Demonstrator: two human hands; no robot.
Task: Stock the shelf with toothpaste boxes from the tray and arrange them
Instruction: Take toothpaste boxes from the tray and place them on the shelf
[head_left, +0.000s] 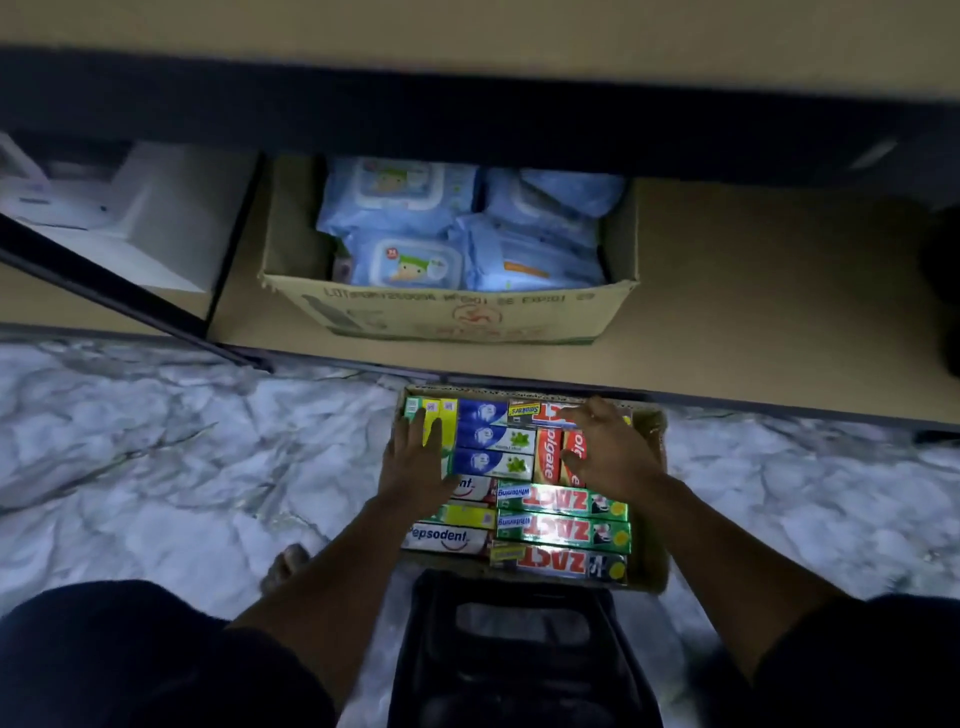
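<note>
Right now your left fingers (415, 434) lie straight and flat on the yellow-green boxes (434, 410) at the tray's far left corner, holding nothing. Your right fingers (597, 410) are spread and lightly bent over the red boxes (548, 460), thumb out to the side; whether they have closed on one is not clear.

Your left hand (421, 462) seems to be steadying the stack while your right hand (610, 447) chooses. To do this well, pinch one red box, or the pair, by the long sides and lift straight up, since the toothpaste boxes (563, 501) are packed tight and a sideways drag would likely shift the ones beside them. Keep the left palm pressing down so the tray (657, 519) stays put.

All the stock looks to be in the tray, which sits on the floor just in front of the shelf (753, 291). That board has bare space to the right of a carton of wipes (467, 312). Mind the dark upper shelf (467, 104) overhanging it as you reach in.

Around you lies a marbled floor (156, 467), dimly lit, with a dark stool (519, 649) between your knees.
</note>
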